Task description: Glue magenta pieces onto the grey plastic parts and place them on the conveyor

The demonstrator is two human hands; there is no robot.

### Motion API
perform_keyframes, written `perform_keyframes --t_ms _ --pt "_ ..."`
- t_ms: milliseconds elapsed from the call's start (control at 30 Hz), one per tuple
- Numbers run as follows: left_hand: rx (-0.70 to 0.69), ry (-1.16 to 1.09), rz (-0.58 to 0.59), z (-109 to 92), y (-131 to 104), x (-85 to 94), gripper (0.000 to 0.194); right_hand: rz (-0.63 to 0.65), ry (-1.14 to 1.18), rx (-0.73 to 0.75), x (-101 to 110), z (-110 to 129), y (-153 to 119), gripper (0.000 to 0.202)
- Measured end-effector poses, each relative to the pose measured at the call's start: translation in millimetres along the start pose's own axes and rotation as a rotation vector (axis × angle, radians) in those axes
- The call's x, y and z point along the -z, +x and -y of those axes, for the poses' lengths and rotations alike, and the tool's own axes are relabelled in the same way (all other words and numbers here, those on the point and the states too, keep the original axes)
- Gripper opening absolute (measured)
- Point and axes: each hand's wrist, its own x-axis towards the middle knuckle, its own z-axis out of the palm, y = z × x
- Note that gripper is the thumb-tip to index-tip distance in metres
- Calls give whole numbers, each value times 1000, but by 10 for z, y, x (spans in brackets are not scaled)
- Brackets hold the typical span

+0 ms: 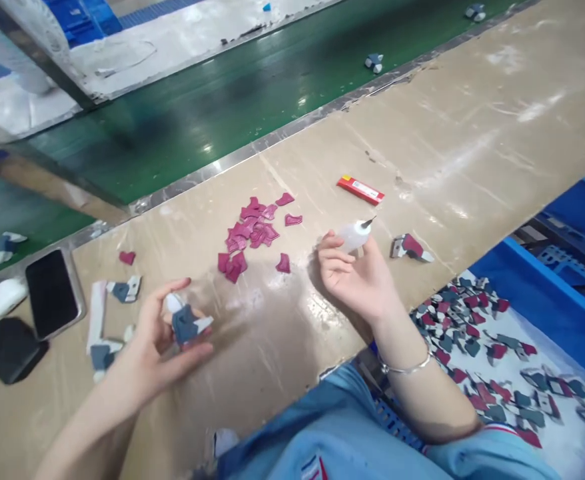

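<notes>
My left hand (160, 333) is closed around a small dark blue-grey and white moulded piece (186, 323), held above the worktable (252, 373). In my right hand (352, 280) is a white squeeze bottle (355, 237) with a thin dark needle tip, which points up and to the right. Between the two hands, on the table, lies a loose pile of flat maroon pieces (252, 227). To the right of my right hand rests a similar moulded piece with a maroon part (412, 248). A few blue-grey and white pieces (125, 289) lie left of my left hand.
A red and white narrow box (360, 190) lies behind the bottle. At the left are a phone (54, 293), a white case (2, 298) and a black object (10, 350). A green conveyor belt (272, 80) runs behind the table. Many pieces fill a blue bin (537, 287) at right.
</notes>
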Motion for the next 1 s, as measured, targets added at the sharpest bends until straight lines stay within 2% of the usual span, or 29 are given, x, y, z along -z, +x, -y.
perform_keyframes --t_ms 100,167,233,367,467,633,800,1000 --pt "89 -151 25 85 -331 -275 66 -21 -95 44 -147 -199 -82 42" --pt "101 -177 37 82 -408 -455 65 -34 -249 144 -294 -426 -231 45" --pt "107 -210 7 84 -424 -593 68 -26 -480 307 -416 -635 -411 48" --pt "88 -368 -3 154 -440 -727 71 67 -943 720 -482 -840 -612 43" --pt "66 -419 16 203 -468 -736 72 146 -1107 862 -435 -872 -581 35" --pt "74 -462 56 215 -471 -706 74 157 -1186 948 -410 -898 -517 36" --pt "102 -468 73 187 -459 -680 77 110 -1222 884 -455 -887 -547 38" --pt "126 -467 76 163 -446 -674 80 203 -1198 863 -448 -858 -561 40"
